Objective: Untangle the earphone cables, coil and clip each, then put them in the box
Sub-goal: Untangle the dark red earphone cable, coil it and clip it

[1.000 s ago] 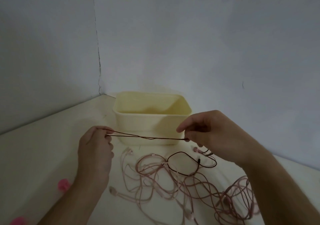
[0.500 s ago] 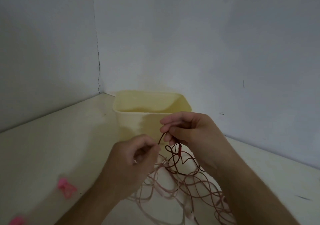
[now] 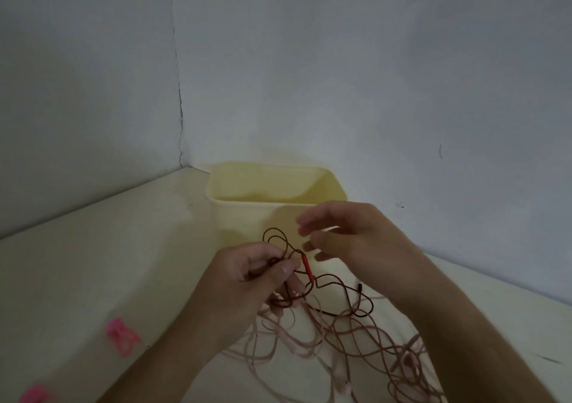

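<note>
Dark cable (image 3: pixel 346 285) looped in front of box (image 3: pixel 247 216), pinched by L hand (image 3: pixel 263 274) at thumb; red piece (image 3: pixel 307 267) beside. R hand (image 3: pixel 343 235) hovered blurred, fingers apart, holding nothing. Pink cables (image 3: pixel 340 337) tangled on table (image 3: pixel 108 263); pink clips (image 3: pixel 122 336) left.

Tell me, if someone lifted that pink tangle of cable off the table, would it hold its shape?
Probably not. The pink cable lies in loose, thin loops, so it would likely droop and trail. It looks light. Its loops cross each other and the dark cable held by the left hand, so it may snag.
</note>
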